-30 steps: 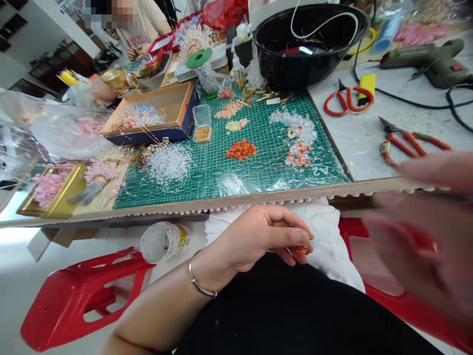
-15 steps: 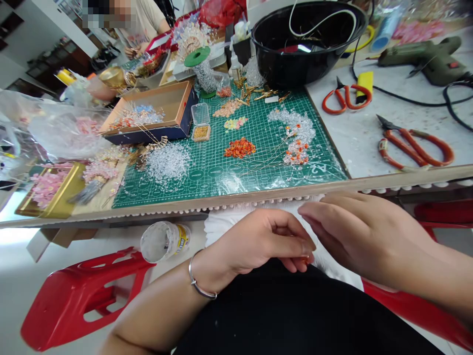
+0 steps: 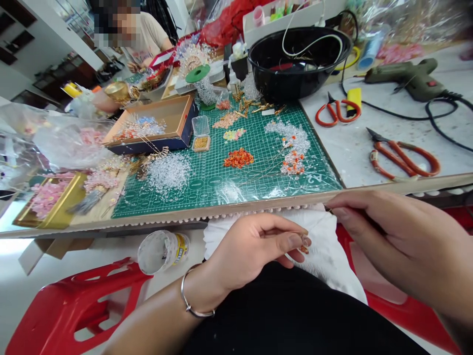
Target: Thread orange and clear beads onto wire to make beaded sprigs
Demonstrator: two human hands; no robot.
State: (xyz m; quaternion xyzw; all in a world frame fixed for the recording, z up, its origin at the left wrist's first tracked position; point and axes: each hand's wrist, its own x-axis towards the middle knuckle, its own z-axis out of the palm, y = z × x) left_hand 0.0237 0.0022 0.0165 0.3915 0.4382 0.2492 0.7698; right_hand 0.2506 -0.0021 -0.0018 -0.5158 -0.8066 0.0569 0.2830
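My left hand (image 3: 254,249), with a silver bangle at its wrist, pinches a small orange-and-clear beaded piece (image 3: 304,246) between thumb and fingertips, above my lap. To the right, my right hand (image 3: 402,241) is closed in a pinch, apart from the left. Whatever lies between its fingertips is too small to make out. Beyond the table edge, a heap of orange beads (image 3: 239,158) sits on the green cutting mat (image 3: 207,185). Wired sprigs with clear and orange beads (image 3: 293,162) lie to its right, and a pile of clear beads (image 3: 168,172) to its left.
Two red-handled pliers (image 3: 404,155) (image 3: 338,111) and a green glue gun (image 3: 406,79) lie at the right. A black basin (image 3: 291,84) and an open box (image 3: 185,121) stand behind. Below are a red stool (image 3: 74,301) and a plastic tub (image 3: 157,251). Another person (image 3: 148,37) sits across.
My right hand has moved right, away from the left, its fingers now pinched. My left hand has turned slightly, so the beaded piece shows more. The view has shifted a little.
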